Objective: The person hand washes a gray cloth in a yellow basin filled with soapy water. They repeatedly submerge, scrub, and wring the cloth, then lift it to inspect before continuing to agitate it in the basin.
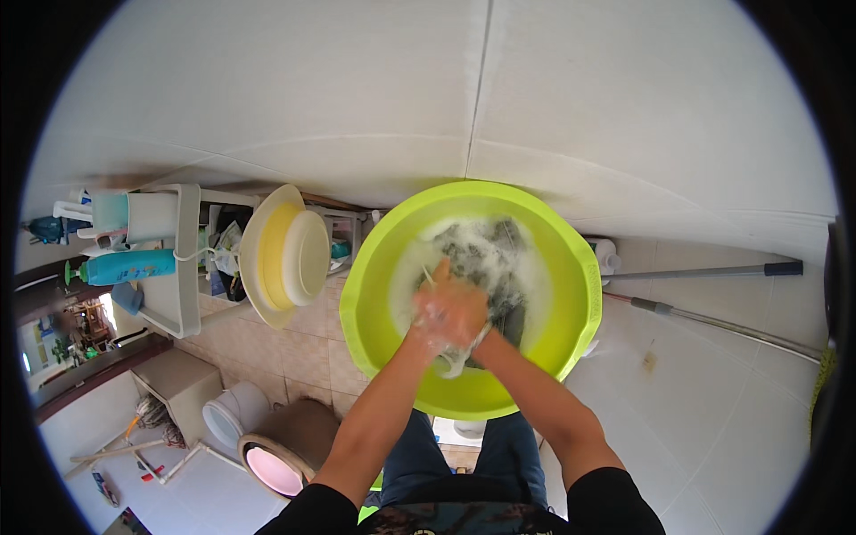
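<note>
A large lime-green basin [360, 330] holds foamy water and a soaked dark cloth [508, 267], perhaps a garment. Over its near half my left hand [432, 314] and my right hand [465, 309] press together, wet and covered in suds. Their fingers are closed and partly smeared by motion. A whitish wet cloth [456, 360] pokes out beneath the wrists, and it seems squeezed between both palms. Its full shape is hidden by the hands. The dark cloth lies mostly beyond and to the right of them, partly under foam.
A cream and yellow bowl-shaped basin [281, 257] leans against a white shelf rack [188, 267] on the left, with a blue pump bottle [129, 267]. Lower left stand a brown bin [294, 437] and a white bucket [235, 413]. Metal poles [713, 271] lie at right, near a white bottle [606, 256].
</note>
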Action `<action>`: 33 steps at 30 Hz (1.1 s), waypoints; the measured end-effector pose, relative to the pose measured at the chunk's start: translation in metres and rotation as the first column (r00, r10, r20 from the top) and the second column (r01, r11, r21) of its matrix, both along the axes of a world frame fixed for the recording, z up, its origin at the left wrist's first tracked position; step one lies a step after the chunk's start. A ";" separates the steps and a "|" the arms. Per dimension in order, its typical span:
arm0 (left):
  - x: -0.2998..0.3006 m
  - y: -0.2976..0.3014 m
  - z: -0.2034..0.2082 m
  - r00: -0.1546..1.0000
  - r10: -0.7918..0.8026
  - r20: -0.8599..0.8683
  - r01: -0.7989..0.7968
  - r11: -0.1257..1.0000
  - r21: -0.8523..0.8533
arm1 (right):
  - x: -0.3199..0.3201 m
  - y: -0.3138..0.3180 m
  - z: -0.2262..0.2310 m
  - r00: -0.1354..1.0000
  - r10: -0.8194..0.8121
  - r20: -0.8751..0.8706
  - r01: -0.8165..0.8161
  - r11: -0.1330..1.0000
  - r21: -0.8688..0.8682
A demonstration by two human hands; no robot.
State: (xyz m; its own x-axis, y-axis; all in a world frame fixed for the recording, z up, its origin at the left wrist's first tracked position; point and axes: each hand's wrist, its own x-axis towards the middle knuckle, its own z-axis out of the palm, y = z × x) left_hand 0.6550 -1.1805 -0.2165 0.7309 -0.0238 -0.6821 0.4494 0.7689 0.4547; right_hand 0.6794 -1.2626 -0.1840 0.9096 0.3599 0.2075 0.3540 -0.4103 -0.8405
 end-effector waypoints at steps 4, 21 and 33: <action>0.002 -0.008 -0.001 0.980 -0.160 0.119 0.111 0.933 0.341 | 0.013 -0.010 -0.016 0.957 -0.280 -0.074 0.285 0.956 0.065; 0.006 0.012 -0.004 0.986 -0.142 -0.085 0.165 0.898 0.409 | -0.001 0.010 0.016 0.959 -0.281 -0.025 0.282 0.947 0.156; 0.003 0.035 -0.044 0.987 0.113 -0.112 -0.051 0.889 0.455 | 0.032 -0.032 -0.051 0.830 -0.405 -0.383 0.375 0.914 -0.153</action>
State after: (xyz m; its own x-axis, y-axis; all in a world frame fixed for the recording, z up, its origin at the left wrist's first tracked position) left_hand 0.6580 -1.1460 -0.2605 0.6197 0.3642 -0.6952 0.4735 0.5330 0.7012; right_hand 0.7112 -1.2950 -0.2347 0.9758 -0.0428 -0.2145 -0.2064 -0.5047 -0.8383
